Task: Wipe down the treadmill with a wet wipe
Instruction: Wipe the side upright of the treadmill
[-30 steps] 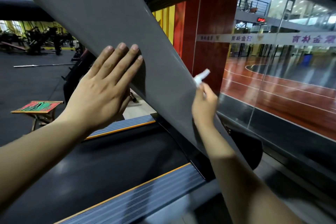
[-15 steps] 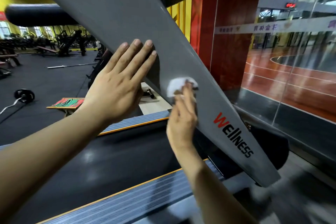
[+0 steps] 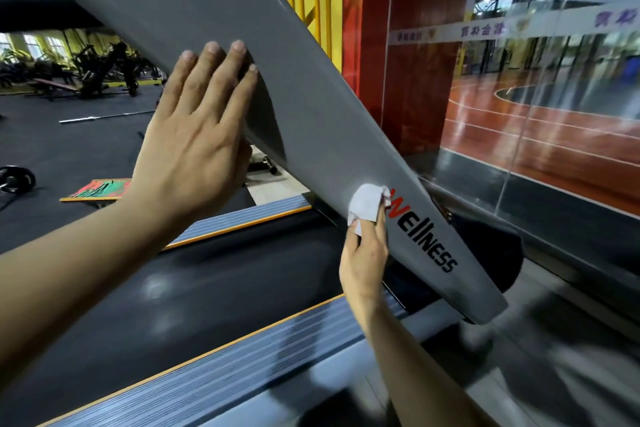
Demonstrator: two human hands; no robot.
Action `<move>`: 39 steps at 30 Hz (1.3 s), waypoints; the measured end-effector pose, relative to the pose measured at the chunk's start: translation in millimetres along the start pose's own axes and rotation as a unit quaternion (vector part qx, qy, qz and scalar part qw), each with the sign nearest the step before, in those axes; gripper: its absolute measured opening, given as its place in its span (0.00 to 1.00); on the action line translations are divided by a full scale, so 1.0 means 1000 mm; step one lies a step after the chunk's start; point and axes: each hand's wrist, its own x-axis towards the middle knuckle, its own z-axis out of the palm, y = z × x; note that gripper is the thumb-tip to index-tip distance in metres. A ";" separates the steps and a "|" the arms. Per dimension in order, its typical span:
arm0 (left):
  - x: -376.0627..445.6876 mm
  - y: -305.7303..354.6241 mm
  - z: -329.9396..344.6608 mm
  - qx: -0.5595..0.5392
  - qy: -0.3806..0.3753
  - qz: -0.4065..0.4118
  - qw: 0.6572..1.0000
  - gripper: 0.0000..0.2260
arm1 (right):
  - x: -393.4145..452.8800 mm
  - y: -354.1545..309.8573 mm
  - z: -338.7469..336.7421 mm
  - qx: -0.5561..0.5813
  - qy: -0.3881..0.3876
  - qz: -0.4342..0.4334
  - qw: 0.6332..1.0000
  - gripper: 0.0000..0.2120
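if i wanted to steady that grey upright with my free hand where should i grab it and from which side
Grip the upright at its inner edge facing the belt, coming from the belt side, above the wipe. The post is a broad, flat, slanted slab, probably too wide to wrap, so only the edge offers purchase. The left hand already rests flat there while the right hand holds the wipe near the logo.

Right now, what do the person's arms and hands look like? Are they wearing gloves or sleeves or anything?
No gloves and no sleeves show. Both forearms are bare all the way to the picture's edge. The left hand has short, plain nails with no polish, and no ring shows on it. The right hand is bare too, with no watch or bracelet at either wrist.
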 end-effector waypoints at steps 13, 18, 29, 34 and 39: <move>0.040 0.057 0.057 0.010 0.007 0.128 0.992 0.28 | 0.113 -0.050 -0.014 0.078 -0.006 0.031 0.996 0.19; 0.065 0.062 0.060 0.036 -0.005 0.179 0.983 0.29 | 0.101 0.039 -0.047 0.063 0.060 0.211 0.974 0.18; 0.090 0.059 0.066 0.114 -0.024 0.215 0.970 0.30 | 0.056 -0.032 0.031 0.085 0.085 -0.069 0.990 0.14; 0.089 0.061 0.067 0.126 -0.020 0.208 0.970 0.28 | 0.044 0.039 0.020 0.073 0.165 0.069 0.981 0.14; 0.088 0.062 0.065 0.116 -0.020 0.205 0.972 0.28 | 0.052 0.044 0.012 0.086 0.179 0.149 0.969 0.18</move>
